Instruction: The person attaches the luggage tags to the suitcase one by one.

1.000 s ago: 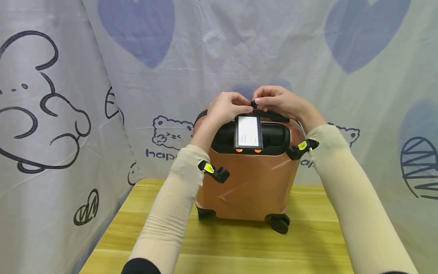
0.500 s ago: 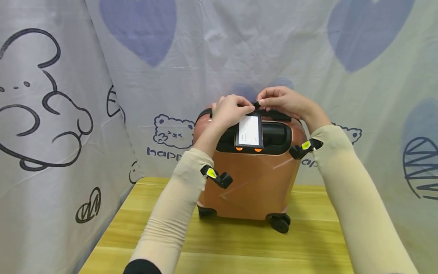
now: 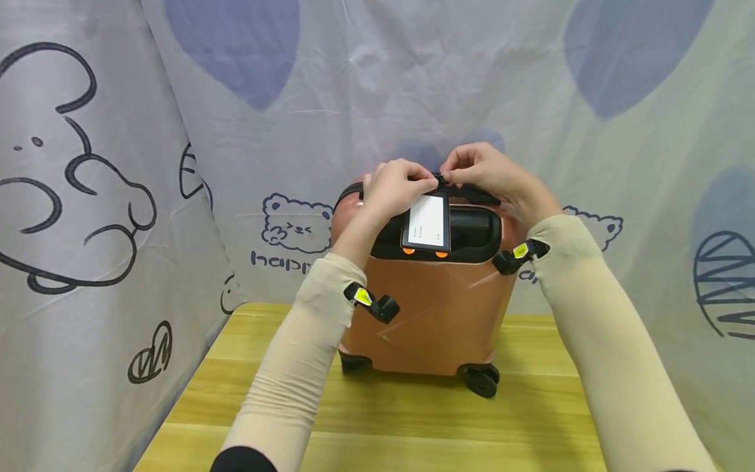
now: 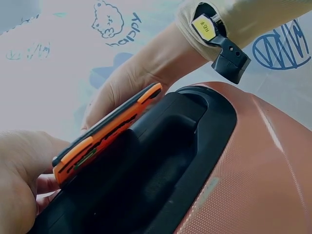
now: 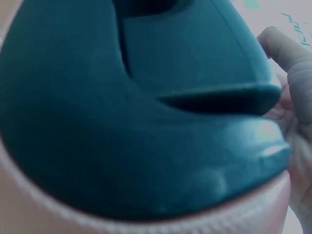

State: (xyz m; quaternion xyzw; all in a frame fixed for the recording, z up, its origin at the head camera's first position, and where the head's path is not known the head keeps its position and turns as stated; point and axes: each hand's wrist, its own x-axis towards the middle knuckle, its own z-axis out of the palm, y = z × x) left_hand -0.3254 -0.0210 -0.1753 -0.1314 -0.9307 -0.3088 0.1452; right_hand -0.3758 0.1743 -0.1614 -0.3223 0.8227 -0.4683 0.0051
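A copper-coloured suitcase point(image 3: 425, 314) stands upright with a black carry handle point(image 3: 476, 195) on top. Against the black recess at its front hangs a luggage tag point(image 3: 428, 223) with a white card face; in the left wrist view the tag point(image 4: 107, 132) shows orange edges. My left hand point(image 3: 394, 189) pinches the tag's upper end by the handle. Just to its right, my right hand point(image 3: 488, 174) pinches a small black strap point(image 3: 440, 179) between thumb and fingertips. Fingers partly hide the strap, so its fastening cannot be made out. The right wrist view shows the right hand point(image 5: 298, 83) beyond the black recess.
Under the suitcase's wheels point(image 3: 480, 380) lies a yellow wood-grain table point(image 3: 377, 426). A pale printed curtain point(image 3: 377, 78) hangs close behind and along the left side. A small black camera sits on each wrist.
Both hands stay at the handle with only small fingertip shifts. The black strap piece between them stood up more half a second ago and now sits lower.
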